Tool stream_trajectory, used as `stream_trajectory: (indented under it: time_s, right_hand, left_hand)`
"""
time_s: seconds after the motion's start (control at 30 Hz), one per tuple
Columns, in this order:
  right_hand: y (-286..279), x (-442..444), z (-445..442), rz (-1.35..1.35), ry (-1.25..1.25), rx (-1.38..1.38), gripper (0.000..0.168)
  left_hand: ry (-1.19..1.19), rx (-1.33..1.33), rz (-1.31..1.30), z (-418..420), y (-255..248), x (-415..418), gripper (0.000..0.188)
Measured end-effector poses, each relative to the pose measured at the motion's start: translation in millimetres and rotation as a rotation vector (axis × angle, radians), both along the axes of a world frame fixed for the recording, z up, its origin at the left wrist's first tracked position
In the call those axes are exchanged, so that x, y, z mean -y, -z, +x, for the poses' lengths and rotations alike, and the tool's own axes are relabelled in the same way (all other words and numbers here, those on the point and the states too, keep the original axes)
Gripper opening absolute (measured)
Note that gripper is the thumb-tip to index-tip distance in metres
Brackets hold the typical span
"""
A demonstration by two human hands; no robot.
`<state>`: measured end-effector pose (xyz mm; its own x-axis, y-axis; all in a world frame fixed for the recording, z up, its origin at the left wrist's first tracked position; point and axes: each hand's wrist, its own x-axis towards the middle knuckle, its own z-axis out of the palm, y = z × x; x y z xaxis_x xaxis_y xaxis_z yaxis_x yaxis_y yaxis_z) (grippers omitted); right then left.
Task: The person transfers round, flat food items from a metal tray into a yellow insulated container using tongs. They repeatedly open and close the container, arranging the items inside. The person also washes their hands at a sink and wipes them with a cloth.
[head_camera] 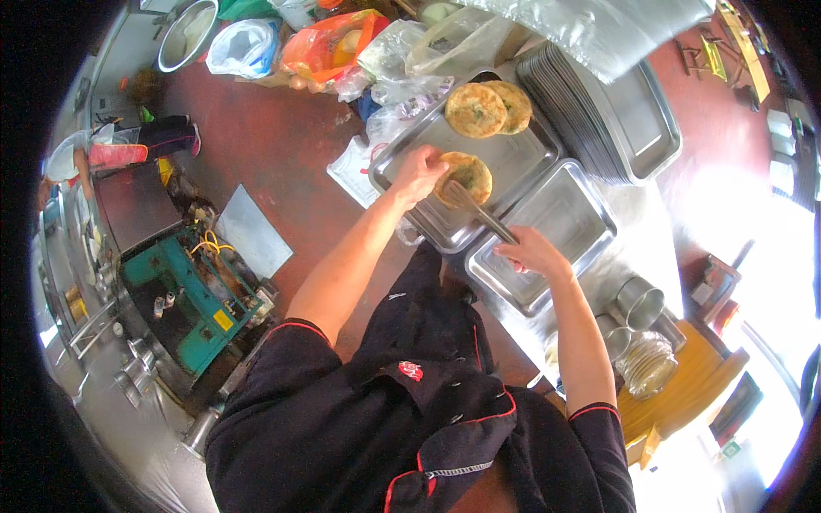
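Observation:
My left hand (419,172) grips the left rim of a round browned flatbread (476,172) over a steel tray (426,221). Green bits show in the flatbread's middle. In my right hand (533,250) is a metal-handled utensil (490,220), its ribbed head resting on or just above this flatbread; its exact kind is unclear. Two more flatbreads (474,110) overlap at the tray's far end. Nearer my right hand, a second steel tray (571,218) lies beside the first.
A tall stack of steel trays (580,118) stands at the far right. Plastic bags (330,48) crowd the far side. Metal pots (640,302) and a wrapped stack (646,364) sit at right. Green-framed equipment (205,336) stands left; another person (118,154) is partly visible beyond.

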<state>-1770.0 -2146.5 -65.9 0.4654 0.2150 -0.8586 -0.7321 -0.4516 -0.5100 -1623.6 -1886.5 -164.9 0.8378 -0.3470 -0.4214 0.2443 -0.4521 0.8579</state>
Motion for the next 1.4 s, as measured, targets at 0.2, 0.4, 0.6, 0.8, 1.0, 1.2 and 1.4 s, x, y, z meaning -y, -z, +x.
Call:
stream_trajectory:
  time_s: [0.2,0.4,0.6,0.8,1.0,1.2,1.4]
  right_hand:
    - [-38,-14,-20,-0.137,0.009,0.134,0.032]
    - [-50,-1,-79,-0.215,0.103,0.44,0.042]
    - [-75,21,-178,-0.344,0.278,0.583,0.029]
    - [-129,60,-334,-0.291,0.536,0.648,0.029]
    - [-189,113,-526,0.007,0.78,0.495,0.029]
    - [-239,163,-731,0.073,1.143,0.249,0.026]
    - [-275,218,-884,-0.215,1.344,-0.02,0.016]
  left_hand:
    - [0.166,0.04,-0.179,-1,-77,6,0.019]
    - [0.584,0.182,-0.176,-13,-170,48,0.015]
    - [0.952,0.361,-0.052,-93,-256,141,0.014]
    - [1.33,0.532,-0.055,-229,-330,246,0.014]
    - [1.431,0.521,-0.24,-400,-383,340,0.029]
    - [1.35,0.455,-0.317,-502,-386,393,0.037]
    - [1.304,0.294,-0.173,-541,-366,401,0.035]
